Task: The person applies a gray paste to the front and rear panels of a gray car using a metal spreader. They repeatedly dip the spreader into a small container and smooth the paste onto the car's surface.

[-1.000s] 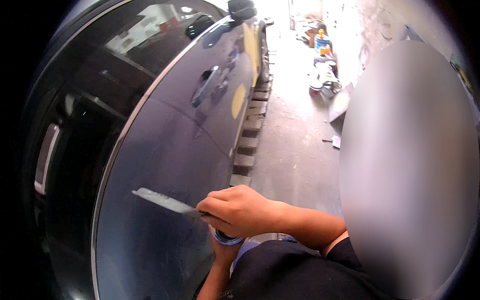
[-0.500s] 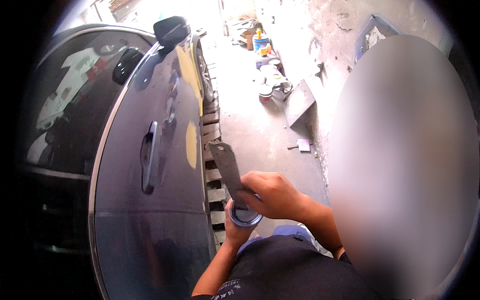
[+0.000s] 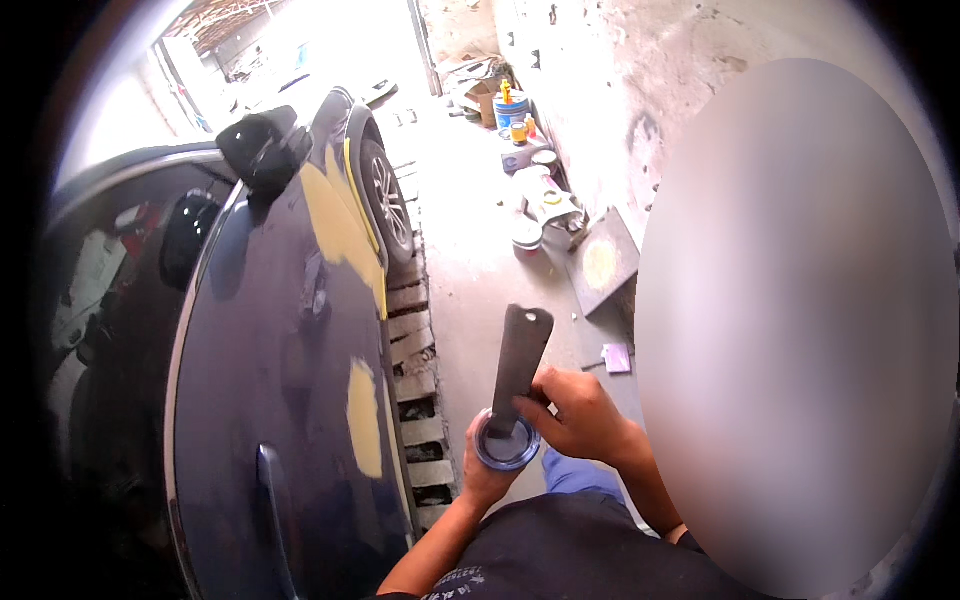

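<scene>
My left hand (image 3: 481, 472) is wrapped round a small round open can (image 3: 510, 466) with a shiny rim, held in front of my body. A flat dark stirring paddle (image 3: 522, 358) with a hole at its top end stands in the can, leaning slightly right. Its lower end is down inside the rim, and the contents are hard to make out. Fingers and thumb of my right hand (image 3: 582, 415) pinch the paddle just above the can. To the left stands a dark car (image 3: 225, 350), its door bearing a pale yellow filler patch (image 3: 364, 420).
More yellow filler (image 3: 338, 225) covers the panel near the front wheel (image 3: 388, 205). The side mirror (image 3: 262, 150) juts out. A slatted strip (image 3: 422, 430) runs along the car. Tubs (image 3: 527, 234), a blue bucket (image 3: 511, 110) and a leaning board (image 3: 603, 262) line the wall.
The paddle has swung from leaning left to leaning slightly right, with my right hand still on it. My view has shifted, showing more of the car's front and wheel.
</scene>
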A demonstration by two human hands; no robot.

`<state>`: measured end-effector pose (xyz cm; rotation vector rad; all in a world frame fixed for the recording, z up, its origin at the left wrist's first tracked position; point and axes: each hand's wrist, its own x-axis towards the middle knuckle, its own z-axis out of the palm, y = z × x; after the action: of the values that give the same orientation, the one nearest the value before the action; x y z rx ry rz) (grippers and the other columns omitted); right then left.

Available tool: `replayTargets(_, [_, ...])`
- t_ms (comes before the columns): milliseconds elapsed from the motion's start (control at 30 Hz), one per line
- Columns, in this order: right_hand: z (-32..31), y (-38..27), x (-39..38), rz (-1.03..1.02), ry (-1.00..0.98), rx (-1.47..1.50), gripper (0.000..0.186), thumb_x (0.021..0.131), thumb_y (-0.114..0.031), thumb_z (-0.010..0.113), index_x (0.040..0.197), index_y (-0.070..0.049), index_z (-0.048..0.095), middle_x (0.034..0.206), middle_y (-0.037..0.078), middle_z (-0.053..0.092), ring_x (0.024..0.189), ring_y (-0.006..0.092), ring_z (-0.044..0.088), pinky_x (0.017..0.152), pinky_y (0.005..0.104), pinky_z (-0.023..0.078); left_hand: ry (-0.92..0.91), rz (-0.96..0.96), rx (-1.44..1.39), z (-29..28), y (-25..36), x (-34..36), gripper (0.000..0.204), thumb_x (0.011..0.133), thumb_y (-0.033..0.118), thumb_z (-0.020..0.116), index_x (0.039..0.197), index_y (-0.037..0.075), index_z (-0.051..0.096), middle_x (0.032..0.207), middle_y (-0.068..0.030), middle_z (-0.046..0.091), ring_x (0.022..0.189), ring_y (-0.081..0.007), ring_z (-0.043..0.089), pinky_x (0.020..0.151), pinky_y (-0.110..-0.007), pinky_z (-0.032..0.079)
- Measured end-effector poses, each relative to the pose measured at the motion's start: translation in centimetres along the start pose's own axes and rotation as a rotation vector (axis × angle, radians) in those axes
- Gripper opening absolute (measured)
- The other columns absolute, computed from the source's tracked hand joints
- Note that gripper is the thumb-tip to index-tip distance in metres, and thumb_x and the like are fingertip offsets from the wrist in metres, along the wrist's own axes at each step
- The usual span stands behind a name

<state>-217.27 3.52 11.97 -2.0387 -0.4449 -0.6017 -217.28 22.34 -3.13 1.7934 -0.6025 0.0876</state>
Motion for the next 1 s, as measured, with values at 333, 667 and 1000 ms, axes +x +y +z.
replayTargets(333, [-5.9,13.0,19.5,-0.044,-0.152,0.001,0.016,0.082,-0.008,0.067,0.086,-0.002,0.053,0.073,0.015,0.055,0.064,0.0356,0.058,0.056,0.0417,0.046,0.077,0.051,-0.056,2.9,-2.1,24.8,0.087,0.068,0.006,0.084,0.137,0.001,0.031,0.13,-0.0156,0.05,0.119,-0.0253,0.053,0.102,-0.038,0.041])
replayTargets(667, [-0.1,28.9,40.3,-0.112,-0.192,-0.039,0.015,0.079,0.001,0.065,0.086,-0.001,0.052,0.076,0.017,0.056,0.068,0.0358,0.058,0.059,0.0427,0.046,0.158,0.066,-0.014,0.9,-17.0,47.2,0.089,0.067,0.011,0.086,0.137,0.002,0.031,0.129,-0.0154,0.051,0.119,-0.0293,0.053,0.102,-0.039,0.042])
replayTargets(1000, [2.0,42.8,63.0,0.033,-0.217,0.081,0.018,0.082,0.006,0.063,0.099,0.0,0.06,0.08,0.013,0.064,0.072,0.0282,0.064,0.065,0.0339,0.05,0.28,0.099,0.116,-5.1,-25.8,68.7,0.092,0.066,0.012,0.087,0.137,0.002,0.031,0.126,-0.0164,0.055,0.115,-0.0289,0.057,0.098,-0.039,0.045])
